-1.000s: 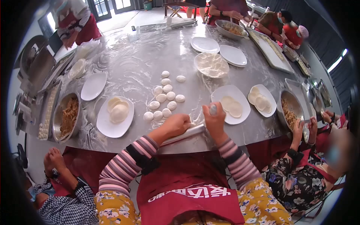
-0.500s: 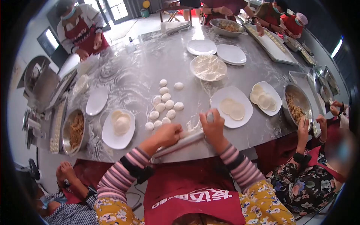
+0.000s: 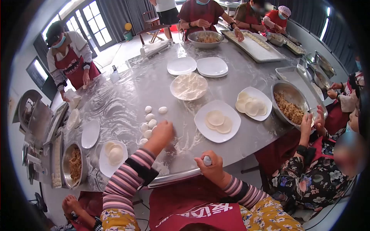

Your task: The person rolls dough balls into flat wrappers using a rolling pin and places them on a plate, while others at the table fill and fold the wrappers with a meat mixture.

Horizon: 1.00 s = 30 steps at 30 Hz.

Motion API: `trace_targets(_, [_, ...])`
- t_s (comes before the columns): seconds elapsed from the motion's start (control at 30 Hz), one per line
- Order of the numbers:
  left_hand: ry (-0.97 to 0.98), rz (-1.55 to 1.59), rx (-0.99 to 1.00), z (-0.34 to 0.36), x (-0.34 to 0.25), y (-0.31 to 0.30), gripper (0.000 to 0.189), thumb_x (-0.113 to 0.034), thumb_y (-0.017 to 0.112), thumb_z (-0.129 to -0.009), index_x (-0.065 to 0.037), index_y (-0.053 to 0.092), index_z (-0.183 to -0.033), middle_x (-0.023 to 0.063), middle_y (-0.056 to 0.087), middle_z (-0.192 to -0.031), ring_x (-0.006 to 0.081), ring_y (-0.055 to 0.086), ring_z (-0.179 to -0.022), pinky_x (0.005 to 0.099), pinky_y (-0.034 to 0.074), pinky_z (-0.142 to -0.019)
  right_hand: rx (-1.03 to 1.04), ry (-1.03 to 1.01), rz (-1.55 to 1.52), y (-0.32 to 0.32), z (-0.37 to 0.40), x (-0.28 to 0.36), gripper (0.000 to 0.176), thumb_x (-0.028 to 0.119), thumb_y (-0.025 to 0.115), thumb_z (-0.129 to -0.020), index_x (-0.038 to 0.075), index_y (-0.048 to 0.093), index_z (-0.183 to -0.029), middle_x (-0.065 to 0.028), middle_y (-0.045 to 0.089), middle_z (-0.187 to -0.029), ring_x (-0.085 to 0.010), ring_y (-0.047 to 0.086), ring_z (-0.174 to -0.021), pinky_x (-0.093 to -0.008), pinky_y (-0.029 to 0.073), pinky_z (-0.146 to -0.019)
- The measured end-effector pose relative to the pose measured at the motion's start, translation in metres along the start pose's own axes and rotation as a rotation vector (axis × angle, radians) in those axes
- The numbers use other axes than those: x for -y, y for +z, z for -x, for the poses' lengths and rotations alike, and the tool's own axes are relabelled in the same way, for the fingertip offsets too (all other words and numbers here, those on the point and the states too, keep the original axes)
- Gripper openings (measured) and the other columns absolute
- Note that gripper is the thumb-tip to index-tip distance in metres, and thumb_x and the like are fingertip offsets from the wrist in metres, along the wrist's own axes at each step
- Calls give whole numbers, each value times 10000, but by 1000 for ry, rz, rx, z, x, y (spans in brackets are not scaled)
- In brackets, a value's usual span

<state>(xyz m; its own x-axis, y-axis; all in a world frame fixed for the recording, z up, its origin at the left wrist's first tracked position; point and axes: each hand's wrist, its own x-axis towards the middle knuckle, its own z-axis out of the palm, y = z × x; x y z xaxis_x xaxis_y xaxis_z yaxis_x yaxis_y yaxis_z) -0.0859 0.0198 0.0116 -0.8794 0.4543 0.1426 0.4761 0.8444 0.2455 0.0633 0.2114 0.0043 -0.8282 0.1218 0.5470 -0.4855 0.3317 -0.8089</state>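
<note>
My left hand [image 3: 163, 134] is at the right side of the white dough balls [image 3: 149, 117], its back toward me. Its fingers are hidden and blurred. At the table's front edge my right hand [image 3: 216, 167] is closed round a rolling pin [image 3: 207, 160]; only the pin's pale end shows above the thumb. Several round dough wrappers [image 3: 218, 122] lie on a white plate [image 3: 204, 133] ahead of my right hand. Beyond it stands a bowl of flour [image 3: 189, 86].
Two more plates of wrappers flank me, the left plate [image 3: 106, 166] and the right plate [image 3: 248, 94]. Bowls of filling stand left [image 3: 75, 165] and right [image 3: 291, 107]. White plates [image 3: 182, 66] lie further back. Co-workers work around the floury steel table [image 3: 179, 123].
My left hand has left the table's front edge and moved forward to the dough balls, covering some. My right hand has drawn back toward me with the rolling pin. The camera view has shifted.
</note>
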Motion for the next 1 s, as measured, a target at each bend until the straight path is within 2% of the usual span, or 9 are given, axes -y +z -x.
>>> trace_targets(0.03, [6,-149,24,11,5,1,224,-21,574,-718,-13,548,-940,184,570,-889,337,557,-884,412,449,-788,2,-6,-2,1,-1,-1,229,75,735,-718,49,515,-777,-129,543,-623,-289,556,-516,-331,430,-464])
trace_targets(0.17, [40,-147,-62,35,8,5,211,-76,616,-677,-21,556,-872,169,566,-851,326,557,-888,397,454,-766,-39,-39,26,3,3,-1,233,65,733,-714,52,512,-786,-121,544,-630,-278,556,-517,-327,431,-468])
trace_targets(0.33, [-201,324,303,55,-12,-15,217,-187,650,-670,-30,554,-785,171,593,-816,326,587,-796,418,457,-675,14,-62,145,3,-8,2,227,49,722,-719,57,506,-788,-107,541,-634,-265,546,-523,-329,437,-494])
trace_targets(0.5, [-211,497,179,74,-2,4,207,-219,670,-686,-51,595,-782,165,623,-765,318,605,-746,403,458,-655,-8,-166,158,34,-55,-7,222,54,712,-730,56,493,-763,-98,531,-611,-250,542,-520,-334,425,-489])
trace_targets(0.57, [-230,659,235,71,-9,0,187,-172,660,-719,-3,604,-775,147,633,-743,251,615,-693,355,466,-625,-27,-162,170,51,-68,-19,220,58,707,-735,55,488,-754,-97,526,-603,-248,540,-517,-338,421,-486])
trace_targets(0.67, [-248,500,198,69,-14,-5,147,-134,630,-745,4,627,-798,143,642,-712,222,627,-680,339,475,-623,-23,-123,159,63,-75,-30,212,54,689,-740,55,478,-765,-112,516,-588,-284,531,-503,-352,418,-479])
trace_targets(0.8, [-367,762,287,79,-4,-3,145,-156,623,-751,-28,640,-816,145,627,-652,273,621,-632,375,472,-610,-72,-184,297,38,-52,-21,218,44,687,-733,55,472,-767,-117,517,-585,-294,545,-514,-359,421,-482])
trace_targets(0.9, [-177,505,190,77,-19,5,161,-179,612,-754,-34,640,-820,164,626,-683,313,611,-646,398,467,-620,-85,-108,292,37,-39,-18,220,46,690,-728,53,474,-771,-120,526,-596,-301,559,-526,-363,425,-483])
trace_targets(1.0, [-163,429,160,71,-25,-1,175,-186,603,-755,-37,636,-841,180,624,-741,336,605,-703,424,459,-647,-80,-111,223,54,-64,-23,221,39,693,-723,53,478,-772,-116,533,-605,-293,554,-520,-349,425,-481])
